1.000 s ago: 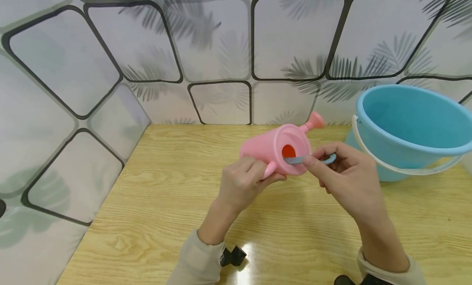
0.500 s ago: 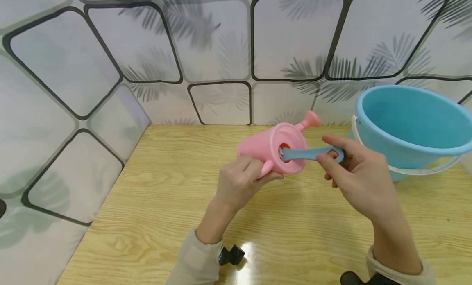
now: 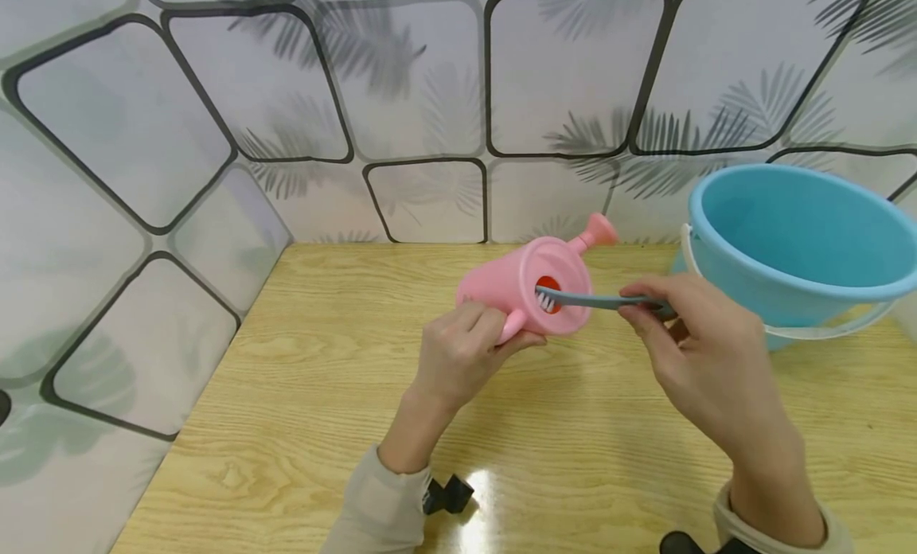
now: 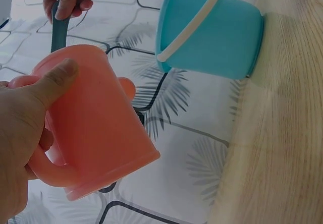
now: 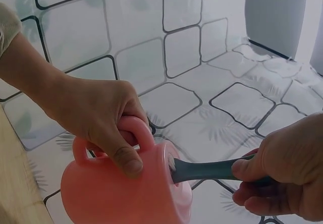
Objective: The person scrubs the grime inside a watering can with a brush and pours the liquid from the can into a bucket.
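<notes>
My left hand (image 3: 458,351) grips the handle of a pink watering can (image 3: 494,279), held tilted above the table with its open top facing right. In the left wrist view the thumb presses along the can's side (image 4: 98,113). My right hand (image 3: 716,371) pinches the end of a blue-grey brush (image 3: 598,301) between thumb and fingers. White bristles (image 3: 546,302) at the brush's head sit at the can's round opening, against its orange-red inside. Seen from the right wrist, the brush handle (image 5: 209,170) enters the can's mouth; the bristle tips are partly hidden.
A light blue bucket (image 3: 824,290) with a white carrying handle (image 3: 824,332) stands on the table to the right, behind my right hand. The wood-grain table (image 3: 301,395) meets a leaf-patterned wall covering (image 3: 430,196) at the back and left.
The right hand has drawn the brush rightward, partly out of the can, and turned it, so its bristles now show. The can has shifted slightly left in the left hand's grip.
</notes>
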Demonstrator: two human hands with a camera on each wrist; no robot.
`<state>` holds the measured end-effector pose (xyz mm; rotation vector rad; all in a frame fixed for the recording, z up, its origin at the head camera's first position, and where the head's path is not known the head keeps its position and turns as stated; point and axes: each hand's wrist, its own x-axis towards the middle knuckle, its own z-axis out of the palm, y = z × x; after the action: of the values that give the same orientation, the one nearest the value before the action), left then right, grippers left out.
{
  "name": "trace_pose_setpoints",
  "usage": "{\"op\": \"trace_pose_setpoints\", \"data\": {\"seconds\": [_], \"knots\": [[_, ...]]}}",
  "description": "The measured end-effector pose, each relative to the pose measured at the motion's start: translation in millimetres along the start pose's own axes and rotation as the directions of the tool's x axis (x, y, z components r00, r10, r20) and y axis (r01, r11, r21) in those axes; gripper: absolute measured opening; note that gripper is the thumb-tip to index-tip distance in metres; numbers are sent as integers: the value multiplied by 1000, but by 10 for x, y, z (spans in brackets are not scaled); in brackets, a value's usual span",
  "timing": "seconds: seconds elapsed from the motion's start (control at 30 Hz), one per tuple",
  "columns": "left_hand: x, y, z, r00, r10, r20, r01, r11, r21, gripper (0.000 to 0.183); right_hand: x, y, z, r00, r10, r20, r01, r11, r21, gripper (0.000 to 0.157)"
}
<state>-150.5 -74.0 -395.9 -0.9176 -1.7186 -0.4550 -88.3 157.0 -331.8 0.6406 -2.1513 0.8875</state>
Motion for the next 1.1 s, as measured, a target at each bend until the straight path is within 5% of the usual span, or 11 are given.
{"op": "trace_pose_setpoints", "data": {"seconds": [0.13,0.53,0.8,0.97,1.1], "knots": [[-4,-5,-3,1000,-3,-4,3,1000,-4,54,6,3,22,998,-50,-50,49,999,-17,50],[-3,-21,-22,1000,-15,-5,15,1000,-8,54,8,-25,97,983,-164,-81,158,984,-79,48],[6,-9,-25,1000,4,-1,-4,1000,6,54,-3,-63,265,965,-211,-157,228,969,96,37],[5,-3,-23,1000,3,-11,-3,1000,13,54,-2,-90,374,935,-289,-205,310,948,75,33],[6,-4,-25,1000,3,-11,-3,1000,24,54,-7,-97,407,935,-283,-213,307,947,91,33]]}}
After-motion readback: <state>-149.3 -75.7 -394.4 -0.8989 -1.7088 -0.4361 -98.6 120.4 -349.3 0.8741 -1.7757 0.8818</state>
